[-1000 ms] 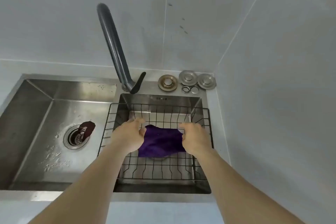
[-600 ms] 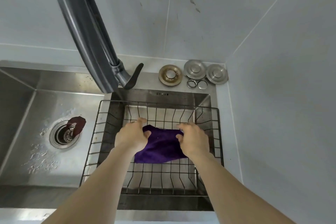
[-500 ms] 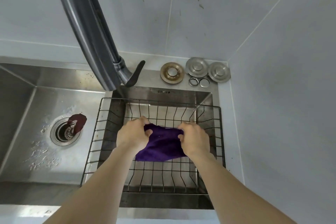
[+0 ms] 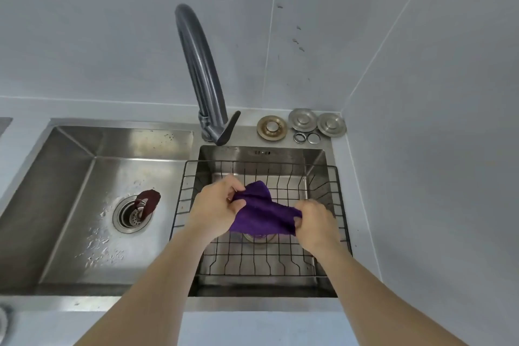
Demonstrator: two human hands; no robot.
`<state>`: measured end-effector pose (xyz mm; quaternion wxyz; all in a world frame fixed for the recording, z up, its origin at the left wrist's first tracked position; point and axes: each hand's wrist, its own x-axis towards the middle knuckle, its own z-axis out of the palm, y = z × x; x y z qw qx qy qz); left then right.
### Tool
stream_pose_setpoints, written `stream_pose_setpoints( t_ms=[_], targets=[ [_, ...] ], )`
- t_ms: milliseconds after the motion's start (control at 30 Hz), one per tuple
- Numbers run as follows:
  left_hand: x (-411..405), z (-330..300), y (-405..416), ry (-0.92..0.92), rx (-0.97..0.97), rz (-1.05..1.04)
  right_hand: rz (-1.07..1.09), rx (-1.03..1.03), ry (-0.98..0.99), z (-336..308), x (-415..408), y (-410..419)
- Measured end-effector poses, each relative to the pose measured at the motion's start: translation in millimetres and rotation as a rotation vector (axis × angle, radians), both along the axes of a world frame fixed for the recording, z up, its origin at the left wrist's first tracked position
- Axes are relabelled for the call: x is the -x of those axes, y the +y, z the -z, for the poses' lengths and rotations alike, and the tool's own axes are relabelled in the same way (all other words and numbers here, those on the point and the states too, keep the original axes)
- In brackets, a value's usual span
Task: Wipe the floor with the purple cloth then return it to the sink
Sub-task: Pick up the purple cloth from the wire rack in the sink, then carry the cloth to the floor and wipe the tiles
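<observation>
The purple cloth (image 4: 262,212) hangs stretched between both hands, just above the black wire basket (image 4: 341,205) that sits in the right basin of the steel sink (image 4: 70,303). My left hand (image 4: 214,205) pinches the cloth's upper left edge, which stands raised and bunched. Lower down, my right hand (image 4: 316,226) grips the cloth's right corner. The bottom edge of the cloth hides part of the basin's drain.
A dark curved tap (image 4: 200,64) rises behind the basins, its lever (image 4: 229,129) pointing forward. Metal drain covers (image 4: 302,123) and small rings lie on the back ledge. The left basin holds a drain (image 4: 132,213) with a dark red stopper (image 4: 148,201). Tiled walls close the back and right.
Both hands lifted the cloth up off the basket floor; the left hand rose higher and bunched its edge. The head camera pulled back, so the tap appears smaller.
</observation>
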<state>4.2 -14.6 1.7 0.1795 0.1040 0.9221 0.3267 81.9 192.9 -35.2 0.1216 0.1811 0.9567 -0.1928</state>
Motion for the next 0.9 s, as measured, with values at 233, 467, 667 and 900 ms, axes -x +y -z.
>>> stream_pose_setpoints(
  t_ms=[233, 467, 667, 900],
  targets=[
    [-68.5, -88.6, -48.6, 0.286, -0.024, -0.004, 0.049, -0.057, 0.317, -110.8, -62.1, -26.8],
    [-171.3, -192.6, -116.9, 0.521, -0.160, -0.078, 0.082, -0.082, 0.604, -230.5, -163.5, -89.7],
    [-256.9, -252.9, -161.9, 0.390, -0.249, -0.057, 0.047, -0.041, 0.755, -297.0, -247.6, -143.9],
    [-322.8, -286.2, -190.8, 0.378, -0.262, -0.009, 0.010, -0.045, 0.789, -337.3, -321.6, -165.1]
  ],
)
